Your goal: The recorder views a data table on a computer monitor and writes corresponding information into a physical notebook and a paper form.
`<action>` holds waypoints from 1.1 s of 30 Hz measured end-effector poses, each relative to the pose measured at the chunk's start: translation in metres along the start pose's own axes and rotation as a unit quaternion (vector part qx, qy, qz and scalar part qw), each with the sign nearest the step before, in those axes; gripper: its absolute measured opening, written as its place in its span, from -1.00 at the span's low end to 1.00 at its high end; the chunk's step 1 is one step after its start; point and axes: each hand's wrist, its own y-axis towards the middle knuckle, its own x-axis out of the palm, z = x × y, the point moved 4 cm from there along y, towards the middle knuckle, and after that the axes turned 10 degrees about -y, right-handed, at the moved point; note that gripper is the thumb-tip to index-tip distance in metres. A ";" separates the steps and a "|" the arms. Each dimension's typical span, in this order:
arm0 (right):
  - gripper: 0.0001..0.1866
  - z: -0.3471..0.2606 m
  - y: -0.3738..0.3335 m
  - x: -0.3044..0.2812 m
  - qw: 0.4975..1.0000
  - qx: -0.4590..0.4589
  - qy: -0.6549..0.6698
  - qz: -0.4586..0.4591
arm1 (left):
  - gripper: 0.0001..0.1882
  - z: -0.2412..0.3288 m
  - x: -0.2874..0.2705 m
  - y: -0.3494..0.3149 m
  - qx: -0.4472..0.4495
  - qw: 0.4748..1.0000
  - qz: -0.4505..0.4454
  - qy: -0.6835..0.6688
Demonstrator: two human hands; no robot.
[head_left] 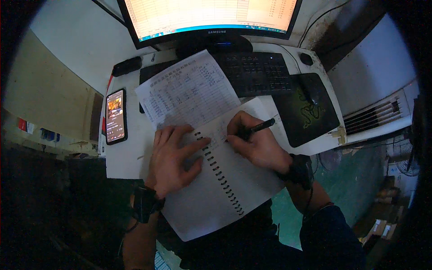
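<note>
Pinching a black pen [262, 125] between thumb and curled fingers, a person's right hand [256, 141] rested on the right page of an open spiral notebook [245, 180], where small handwriting [217, 141] sat near the top beside the wire coil [222, 182]. The pen leaned with its back end raised toward the notebook's right side; from where I stood, I could not tell whether its tip met the paper. The left hand [173, 157] lay spread over the left page of the notebook, its fingers loose and grasping nothing, the index finger reaching across the coil. A black wrist device [147, 204] circled the left wrist, and a second dark band [300, 172] circled the right. The notebook lay askew on a white desk [128, 162], its near corner jutting past the front edge. Just beyond the notebook, a tilted printed form [186, 90], filled in with writing, overlapped a black keyboard [256, 74]. Farther beyond the notebook, a monitor [211, 18] glowed with a pale grid of rows and columns. To the notebook's right, a dark mouse [309, 92] sat on a black mouse pad [290, 130] with a green design; to its left, well apart, lay a phone [116, 117], screen lit.
</note>
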 end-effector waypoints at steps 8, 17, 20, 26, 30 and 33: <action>-0.87 0.002 0.000 0.001 1.000 -0.004 -0.007 0.021 | -0.46 0.001 0.000 0.001 0.003 1.000 0.002 0.000; -0.85 0.003 -0.002 -0.004 1.000 -0.002 -0.003 0.017 | -0.48 -0.001 0.001 0.001 0.002 1.000 0.005 -0.004; -0.85 0.002 -0.001 -0.003 1.000 -0.002 -0.016 0.006 | -0.48 -0.001 0.001 0.000 0.003 1.000 0.007 -0.005; -0.85 0.000 -0.003 -0.004 0.999 -0.011 -0.040 0.012 | -0.49 0.003 -0.002 0.001 0.003 1.000 0.006 -0.003; -0.85 0.002 -0.001 -0.003 0.998 -0.022 -0.046 0.021 | -0.48 -0.003 0.002 0.001 0.005 1.000 0.004 0.001; -0.89 0.000 -0.002 -0.003 0.998 -0.018 -0.051 0.012 | -0.47 -0.002 0.000 0.001 0.003 1.000 0.000 -0.008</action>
